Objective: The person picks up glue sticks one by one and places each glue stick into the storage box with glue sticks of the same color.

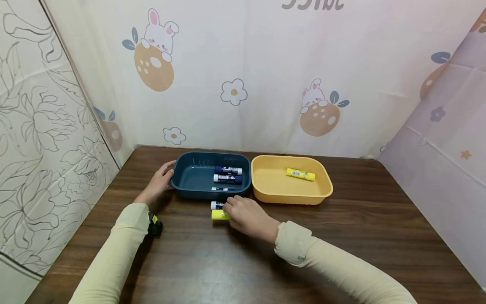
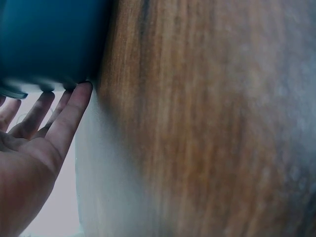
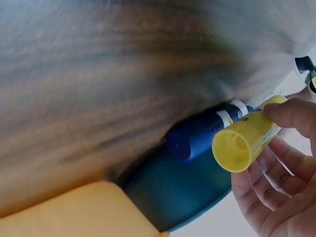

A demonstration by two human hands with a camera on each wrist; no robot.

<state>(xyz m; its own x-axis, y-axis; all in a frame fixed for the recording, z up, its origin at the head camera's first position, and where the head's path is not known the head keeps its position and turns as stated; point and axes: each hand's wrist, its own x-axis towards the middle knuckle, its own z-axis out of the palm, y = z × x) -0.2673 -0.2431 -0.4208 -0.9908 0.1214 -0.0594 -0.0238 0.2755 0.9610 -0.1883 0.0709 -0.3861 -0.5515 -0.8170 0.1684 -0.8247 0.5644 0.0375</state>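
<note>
My right hand (image 1: 248, 216) pinches a yellow glue stick (image 3: 252, 133) between thumb and fingers, its hollow end facing the right wrist camera. Just beyond it, a dark blue glue stick (image 3: 200, 131) with a white cap lies on the table, in front of the dark blue bin (image 1: 193, 195). At that bin's left end, the straight fingertips of my left hand (image 1: 157, 183) touch the outer wall, as the left wrist view shows. Inside the bin are several dark blue glue sticks (image 1: 228, 179), the nearest partly hidden by the front rim.
A yellow bin (image 1: 292, 198) stands against the right side of the blue one, with one yellow glue stick (image 1: 300, 174) inside. Both are near the back edge of the brown wooden table (image 1: 197, 261). A patterned curtain (image 1: 265, 122) hangs behind.
</note>
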